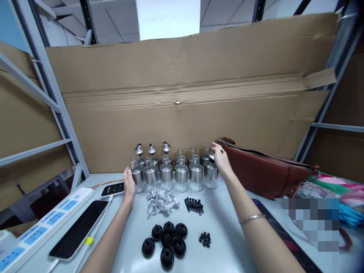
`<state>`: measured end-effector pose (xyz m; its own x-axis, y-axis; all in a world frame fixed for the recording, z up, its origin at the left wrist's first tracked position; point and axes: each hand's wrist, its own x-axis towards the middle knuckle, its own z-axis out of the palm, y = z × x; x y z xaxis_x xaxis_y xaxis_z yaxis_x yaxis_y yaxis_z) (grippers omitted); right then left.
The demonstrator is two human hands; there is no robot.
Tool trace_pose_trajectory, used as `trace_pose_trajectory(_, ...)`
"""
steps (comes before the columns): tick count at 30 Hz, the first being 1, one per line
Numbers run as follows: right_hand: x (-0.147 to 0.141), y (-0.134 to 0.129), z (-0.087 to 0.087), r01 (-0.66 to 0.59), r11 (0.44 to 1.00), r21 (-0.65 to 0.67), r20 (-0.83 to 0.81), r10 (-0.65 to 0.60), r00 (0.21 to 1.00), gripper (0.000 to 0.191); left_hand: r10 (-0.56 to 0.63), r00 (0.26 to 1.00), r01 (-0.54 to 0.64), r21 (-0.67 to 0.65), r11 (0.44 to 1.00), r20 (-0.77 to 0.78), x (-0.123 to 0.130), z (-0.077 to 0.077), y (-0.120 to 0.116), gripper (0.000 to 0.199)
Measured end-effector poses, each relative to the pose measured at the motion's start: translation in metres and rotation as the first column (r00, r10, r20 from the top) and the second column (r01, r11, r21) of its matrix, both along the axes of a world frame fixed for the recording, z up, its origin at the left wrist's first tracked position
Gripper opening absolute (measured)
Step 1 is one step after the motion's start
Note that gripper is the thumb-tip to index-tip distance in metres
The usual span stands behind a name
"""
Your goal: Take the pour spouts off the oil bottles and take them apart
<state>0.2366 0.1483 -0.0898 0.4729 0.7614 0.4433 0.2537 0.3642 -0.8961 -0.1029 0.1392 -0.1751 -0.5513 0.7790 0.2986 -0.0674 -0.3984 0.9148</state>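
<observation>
Two rows of glass bottles [181, 175] with silver metal sleeves stand near the cardboard. Three back-row bottles on the left carry silver pump tops with black nozzles [151, 149]. My left hand [129, 186] rests upright beside the leftmost front bottle [137, 176], fingers extended; whether it touches the glass is hard to see. At the right end, my right hand [222, 158] closes over the neck of the front bottle [211, 173], around a silver pump top [212, 156] that is mostly hidden by the fingers.
Translucent plastic pieces [162, 201], black nozzles [194, 205], round black caps [167, 239] and small black parts [204, 239] lie in front of the bottles. A power strip [48, 223], phone [79, 229] and small black device [112, 189] are left; a brown bag [264, 168] is right.
</observation>
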Motion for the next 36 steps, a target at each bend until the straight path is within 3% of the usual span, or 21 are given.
trace_pose_trajectory(3,-0.011,-0.021,0.017,0.186,0.978,0.1,0.024,-0.189,0.982,0.031,0.26,0.938,-0.239,0.115,0.964,-0.231,0.013,0.021,-0.02,0.039)
trace_pose_trajectory(5,-0.028,-0.04,0.026,0.199,0.971,0.132,0.035,-0.205,0.978,0.026,0.317,0.873,-0.24,0.239,0.941,-0.371,0.027,0.035,-0.038,0.038)
trace_pose_trajectory(7,-0.05,-0.06,0.029,0.098,0.981,0.166,0.064,-0.11,0.992,0.029,0.254,0.844,-0.121,0.293,0.948,-0.472,0.044,0.044,-0.056,0.038)
trace_pose_trajectory(9,-0.075,-0.078,0.024,-0.102,0.978,0.18,0.178,0.07,0.982,0.033,0.149,0.788,0.039,0.291,0.956,-0.597,0.061,0.048,-0.073,0.038)
trace_pose_trajectory(12,-0.101,-0.099,0.005,-0.37,0.926,0.075,0.392,0.313,0.865,0.033,-0.065,0.629,0.306,0.17,0.937,-0.775,0.083,0.046,-0.094,0.046)
trace_pose_trajectory(14,-0.108,-0.108,-0.009,-0.425,0.904,0.053,0.495,0.346,0.797,0.026,-0.209,0.532,0.427,0.046,0.903,-0.82,0.093,0.044,-0.104,0.048)
trace_pose_trajectory(17,-0.107,-0.118,-0.025,-0.446,0.892,0.072,0.534,0.343,0.773,0.018,-0.35,0.47,0.489,-0.091,0.868,-0.81,0.103,0.04,-0.115,0.051)
trace_pose_trajectory(22,-0.099,-0.125,-0.033,-0.484,0.868,0.109,0.62,0.321,0.716,0.016,-0.426,0.438,0.471,-0.202,0.859,-0.792,0.11,0.034,-0.119,0.034)
trace_pose_trajectory(26,-0.097,-0.128,-0.031,-0.499,0.861,0.095,0.663,0.319,0.677,0.015,-0.319,0.382,0.362,-0.178,0.915,-0.867,0.108,0.035,-0.118,0.016)
trace_pose_trajectory(29,-0.097,-0.13,-0.028,-0.466,0.884,0.024,0.721,0.308,0.621,0.016,-0.136,0.247,0.29,-0.061,0.955,-0.959,0.103,0.039,-0.117,0.003)
trace_pose_trajectory(32,-0.099,-0.133,-0.027,-0.354,0.935,-0.011,0.793,0.224,0.566,0.025,0.029,0.145,0.279,0.069,0.958,-0.989,0.099,0.042,-0.117,0.009)
trace_pose_trajectory(36,-0.103,-0.134,-0.032,-0.207,0.977,-0.053,0.867,0.148,0.476,0.038,0.137,0.075,0.26,0.152,0.954,-0.988,0.098,0.042,-0.116,0.016)
